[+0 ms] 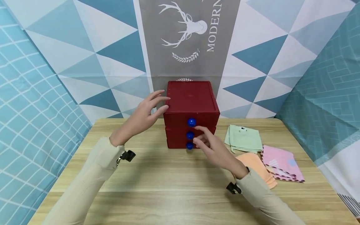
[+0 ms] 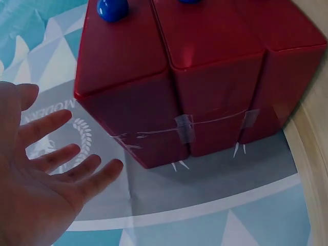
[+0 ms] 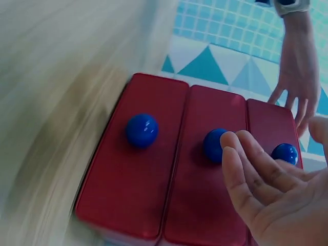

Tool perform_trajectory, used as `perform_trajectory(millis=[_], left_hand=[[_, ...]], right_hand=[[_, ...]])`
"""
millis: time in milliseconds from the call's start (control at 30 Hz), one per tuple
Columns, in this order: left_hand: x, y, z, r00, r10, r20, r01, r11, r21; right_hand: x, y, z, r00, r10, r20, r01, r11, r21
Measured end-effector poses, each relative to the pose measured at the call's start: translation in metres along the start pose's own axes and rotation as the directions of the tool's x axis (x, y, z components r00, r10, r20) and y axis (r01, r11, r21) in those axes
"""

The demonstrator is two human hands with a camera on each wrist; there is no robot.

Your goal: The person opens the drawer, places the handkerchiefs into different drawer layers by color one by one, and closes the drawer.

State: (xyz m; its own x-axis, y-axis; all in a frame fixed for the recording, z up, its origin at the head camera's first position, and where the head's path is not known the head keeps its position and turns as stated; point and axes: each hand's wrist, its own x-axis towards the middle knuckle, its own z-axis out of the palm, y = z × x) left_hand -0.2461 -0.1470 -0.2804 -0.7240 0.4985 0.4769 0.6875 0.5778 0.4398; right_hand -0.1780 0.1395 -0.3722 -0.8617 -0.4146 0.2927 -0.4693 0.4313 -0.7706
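A dark red three-drawer box [image 1: 191, 97] stands at the back of the table, one round blue knob on each drawer: top knob [image 1: 192, 122], middle knob [image 1: 190, 135], bottom knob [image 1: 189, 145]. My left hand [image 1: 143, 114] hovers by the box's upper left edge, fingers extended and spread; in the left wrist view its palm [image 2: 46, 195] is bare. My right hand [image 1: 213, 148] is in front of the drawers, thumb and fingers apart beside the knobs. In the right wrist view, its fingertips overlap the middle knob [image 3: 212, 145] without curling round it.
Right of the box lie a folded green cloth [image 1: 244, 137], an orange cloth [image 1: 257, 167] and a pink cloth [image 1: 281, 161]. Patterned fabric [image 1: 118, 47] hangs behind the wooden table [image 1: 168, 187]. Clear tape [image 2: 184, 128] runs along the box's side.
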Motion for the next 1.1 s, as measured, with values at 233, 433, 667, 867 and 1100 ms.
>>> perform_trajectory(millis=[233,433,667,867,1100], left_hand=[[0.023,-0.010,0.014,0.998,0.016,0.055,-0.016,1.000,0.004],[0.033,-0.011,0.025,0.997,0.011,0.079,-0.014,0.999,0.041],[0.034,-0.019,0.034,0.999,0.036,0.026,-0.035,0.999,-0.002],[0.031,-0.022,0.039,0.999,0.040,0.031,-0.039,0.999,-0.032],[0.031,-0.017,0.044,0.997,0.070,0.014,-0.069,0.997,-0.029]], right_hand=[[0.024,-0.002,0.006,0.996,0.094,0.001,-0.091,0.960,0.266],[0.036,-0.003,0.009,0.994,0.112,-0.013,-0.098,0.917,0.386],[0.043,-0.008,0.010,0.985,0.156,-0.074,-0.111,0.902,0.417],[0.046,-0.006,0.006,0.983,0.170,-0.069,-0.122,0.886,0.448],[0.049,-0.005,0.003,0.980,0.191,-0.062,-0.138,0.866,0.480]])
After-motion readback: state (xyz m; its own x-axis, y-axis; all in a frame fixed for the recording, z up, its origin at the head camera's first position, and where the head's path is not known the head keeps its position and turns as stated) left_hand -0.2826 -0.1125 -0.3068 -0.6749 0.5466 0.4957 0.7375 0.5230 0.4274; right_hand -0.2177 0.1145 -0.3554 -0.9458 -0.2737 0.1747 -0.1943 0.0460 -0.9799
